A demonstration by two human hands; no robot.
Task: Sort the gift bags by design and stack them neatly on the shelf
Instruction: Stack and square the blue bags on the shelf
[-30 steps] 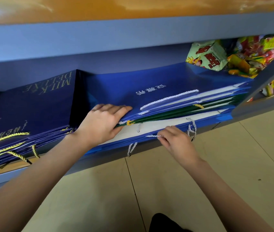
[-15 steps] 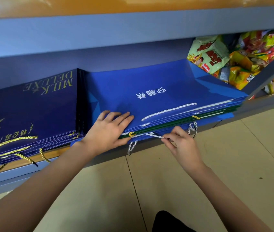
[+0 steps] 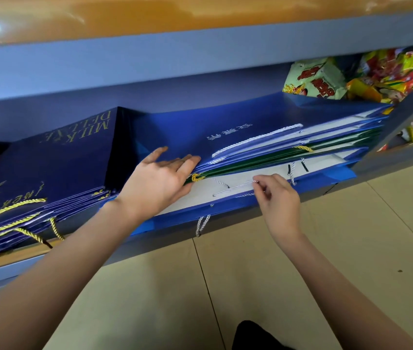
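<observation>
Low down, a grey-blue metal shelf (image 3: 225, 231) runs across the view above a beige tiled floor (image 3: 352, 248), with an orange-brown board (image 3: 150, 13) topping the tier above it. On the shelf lie two flat stacks of gift bags, side by side and touching. The left stack (image 3: 49, 168) is dark navy with gold "MILK DELUXE" lettering and yellow cord handles spilling over the shelf's front edge. The right stack (image 3: 263, 127) is brighter blue with white characters and white cord handles on top; green bags (image 3: 288, 157) with a yellow cord sit sandwiched lower in it, and a blue bag (image 3: 251, 198) at the bottom shows its white inside. Behind the right stack, at the far right, colourful snack packets (image 3: 326, 79) are piled. The left hand (image 3: 157, 180) has its fingers straight, its grip released, slipped in under the upper bags of the right stack and holding them raised off the bottom bag. The right hand (image 3: 278, 198) pinches a white cord handle (image 3: 235, 185) of that bottom bag between thumb and fingertips.
</observation>
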